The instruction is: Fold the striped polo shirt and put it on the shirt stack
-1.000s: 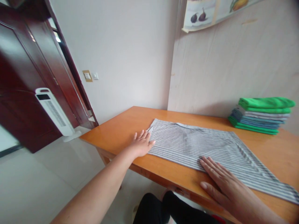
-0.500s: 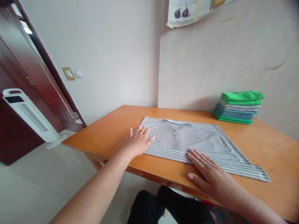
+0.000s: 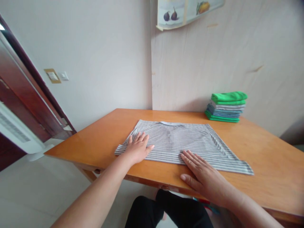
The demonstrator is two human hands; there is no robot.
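A grey-and-white striped shirt [image 3: 182, 142] lies spread flat on the orange wooden table [image 3: 266, 152], its collar toward the wall. My left hand [image 3: 137, 147] rests flat on the shirt's left sleeve, fingers stretched out. My right hand [image 3: 201, 174] lies flat with its fingertips on the shirt's near hem and its palm on bare table. Neither hand holds anything.
A stack of folded green, grey and blue clothes [image 3: 225, 106] sits at the table's far right, against the wall. A white tower fan [image 3: 14, 133] and a dark red door [image 3: 28, 95] stand to the left. My dark trousers [image 3: 166, 212] show below the table's edge.
The view has swung to the right. My left hand slid from the shirt's left edge onto its sleeve, and that sleeve now lies spread out flat. My right hand stays at the near hem.
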